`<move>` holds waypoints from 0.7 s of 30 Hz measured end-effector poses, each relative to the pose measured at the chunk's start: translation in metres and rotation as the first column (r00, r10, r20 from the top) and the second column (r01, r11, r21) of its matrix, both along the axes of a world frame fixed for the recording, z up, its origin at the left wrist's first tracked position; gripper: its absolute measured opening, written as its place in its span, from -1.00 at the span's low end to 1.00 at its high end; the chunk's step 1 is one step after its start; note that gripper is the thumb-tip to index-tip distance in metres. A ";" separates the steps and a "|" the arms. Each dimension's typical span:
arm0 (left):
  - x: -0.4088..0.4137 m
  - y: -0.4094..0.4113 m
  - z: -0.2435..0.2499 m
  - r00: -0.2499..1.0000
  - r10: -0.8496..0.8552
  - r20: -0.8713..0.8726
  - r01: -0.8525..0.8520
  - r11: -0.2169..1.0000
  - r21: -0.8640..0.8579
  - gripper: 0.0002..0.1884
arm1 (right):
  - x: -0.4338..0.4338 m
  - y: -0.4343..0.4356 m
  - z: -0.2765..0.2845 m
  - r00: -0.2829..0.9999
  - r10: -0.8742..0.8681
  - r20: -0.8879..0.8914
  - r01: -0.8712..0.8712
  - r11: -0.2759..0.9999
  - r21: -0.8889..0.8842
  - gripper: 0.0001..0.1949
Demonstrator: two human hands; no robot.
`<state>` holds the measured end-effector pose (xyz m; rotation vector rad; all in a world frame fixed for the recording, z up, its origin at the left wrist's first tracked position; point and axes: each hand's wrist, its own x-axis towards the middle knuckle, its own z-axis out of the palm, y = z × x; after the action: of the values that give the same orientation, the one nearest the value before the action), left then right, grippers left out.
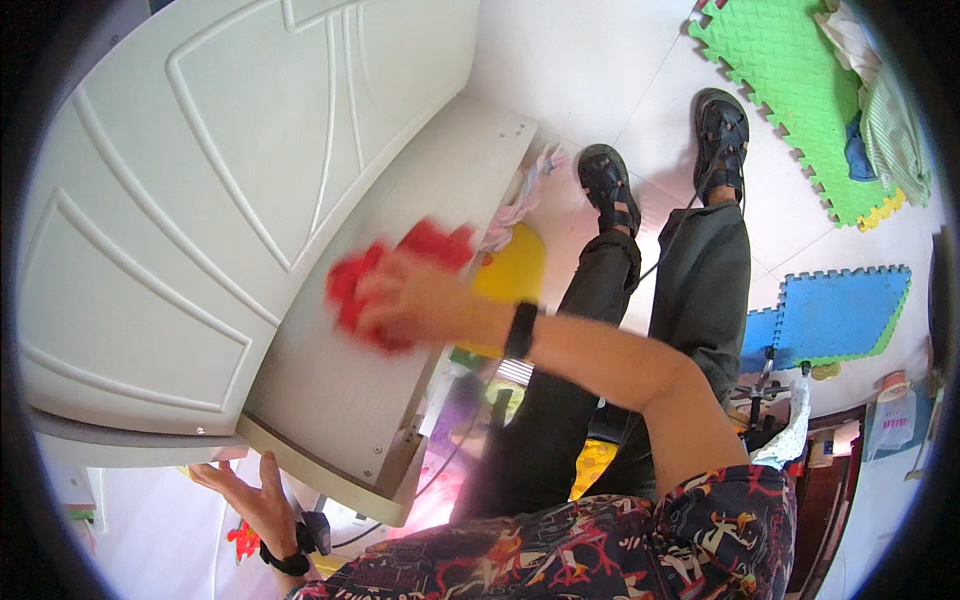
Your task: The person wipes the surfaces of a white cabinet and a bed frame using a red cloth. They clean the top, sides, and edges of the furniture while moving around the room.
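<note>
My right hand [405, 292], blurred by motion, presses a bunched red cloth [435, 244] onto a pale flat board [337, 390]. The cloth spreads out on both sides of the fingers. This board meets a white furniture panel [217, 225] with raised curved moulding, like a bed headboard. At the near end of the furniture is my left hand [251, 495], thumb and fingers spread. Its fingertips reach the panel's lower edge, and the thumb lies against the board's end strip [322, 469]. Whether they bear weight there cannot be seen.
Beside the board stand a yellow item [517, 266] and pink-and-white fabric [525, 195]. A thin black cable [469, 427] runs past my legs. Green foam mats [780, 82] with clothes [892, 135] and blue foam mats [844, 311] lie on the tiled floor [570, 67].
</note>
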<state>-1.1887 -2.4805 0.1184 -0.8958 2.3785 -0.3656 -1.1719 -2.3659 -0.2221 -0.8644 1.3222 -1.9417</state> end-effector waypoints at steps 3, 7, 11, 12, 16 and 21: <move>-0.005 0.006 -0.003 0.999 0.045 -0.001 -0.045 0.999 -0.015 0.01 | -0.006 -0.004 -0.094 0.998 0.038 0.052 -0.058 0.870 0.489 -0.75; 0.007 -0.005 -0.004 0.996 -0.088 0.004 0.088 0.995 -0.043 0.02 | -0.003 -0.010 -0.143 0.998 -0.033 -0.044 0.055 0.680 0.731 -0.81; 0.015 -0.013 0.002 0.997 -0.005 -0.083 0.009 0.999 0.041 0.01 | -0.003 -0.005 -0.042 0.983 0.090 -0.157 0.014 0.826 0.563 -0.83; 0.022 -0.013 0.006 0.996 -0.072 -0.060 0.072 0.997 0.006 0.00 | -0.003 0.000 -0.005 0.977 0.104 -0.185 -0.012 0.898 0.439 -0.83; 0.002 0.002 -0.003 1.000 -0.020 -0.005 0.020 0.998 -0.054 -0.02 | -0.008 0.030 0.074 0.998 -0.042 -0.054 0.042 0.999 0.015 -0.81; 0.002 0.000 -0.001 0.998 -0.023 -0.053 0.023 1.000 0.008 -0.02 | -0.007 -0.008 -0.048 0.949 0.054 -0.310 0.025 0.969 0.247 -0.86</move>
<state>-1.1866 -2.4804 0.1177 -0.8854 2.4387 -0.3442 -1.1786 -2.3740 -0.2703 -1.0840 1.6965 -1.6245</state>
